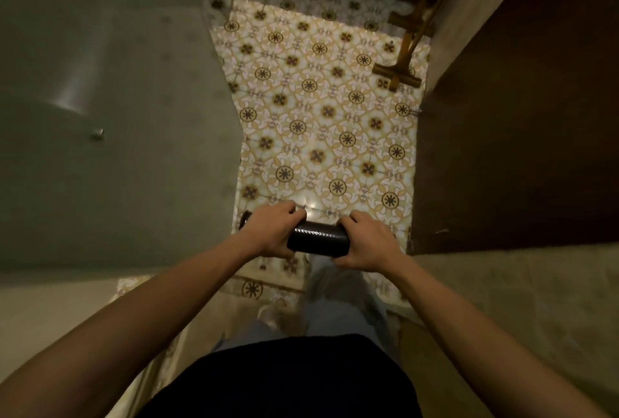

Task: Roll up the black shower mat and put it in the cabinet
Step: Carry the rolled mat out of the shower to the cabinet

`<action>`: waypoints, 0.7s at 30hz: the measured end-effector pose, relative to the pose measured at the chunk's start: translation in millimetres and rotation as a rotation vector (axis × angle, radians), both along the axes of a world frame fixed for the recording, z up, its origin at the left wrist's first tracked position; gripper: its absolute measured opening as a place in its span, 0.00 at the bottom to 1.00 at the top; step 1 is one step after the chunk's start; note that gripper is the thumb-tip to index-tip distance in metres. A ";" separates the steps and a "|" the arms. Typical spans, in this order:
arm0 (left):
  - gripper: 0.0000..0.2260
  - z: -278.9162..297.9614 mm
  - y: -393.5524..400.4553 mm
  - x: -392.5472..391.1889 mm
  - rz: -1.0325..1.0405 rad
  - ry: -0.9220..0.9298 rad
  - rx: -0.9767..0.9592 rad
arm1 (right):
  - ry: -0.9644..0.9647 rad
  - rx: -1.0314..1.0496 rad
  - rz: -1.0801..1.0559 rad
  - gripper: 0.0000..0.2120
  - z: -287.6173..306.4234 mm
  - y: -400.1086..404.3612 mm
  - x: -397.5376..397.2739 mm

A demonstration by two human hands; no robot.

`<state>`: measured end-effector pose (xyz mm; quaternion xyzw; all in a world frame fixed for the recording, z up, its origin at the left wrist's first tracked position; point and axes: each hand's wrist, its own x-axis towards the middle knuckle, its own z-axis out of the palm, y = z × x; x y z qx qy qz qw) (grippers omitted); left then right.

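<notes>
The black shower mat (317,239) is a tight dark roll with a textured surface, held level above the patterned tile floor in the lower middle of the head view. My left hand (274,231) is wrapped around its left part, and a bit of the roll sticks out past it on the left. My right hand (367,243) grips the right end. Both arms reach forward from my body. No open cabinet shows from here.
A narrow strip of yellow and brown patterned floor (321,109) runs ahead between a grey-green wall (110,109) on the left and a dark brown panel (522,109) on the right. A wooden-handled floor tool (402,72) leans at the far right. My legs stand below the roll.
</notes>
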<state>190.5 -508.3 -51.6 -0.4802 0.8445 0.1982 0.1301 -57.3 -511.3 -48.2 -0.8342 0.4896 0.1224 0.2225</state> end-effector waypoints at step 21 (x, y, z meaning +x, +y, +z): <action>0.29 -30.4 -401.0 -4.2 0.302 0.026 0.050 | 0.024 0.102 0.227 0.31 -36.1 -467.3 9.6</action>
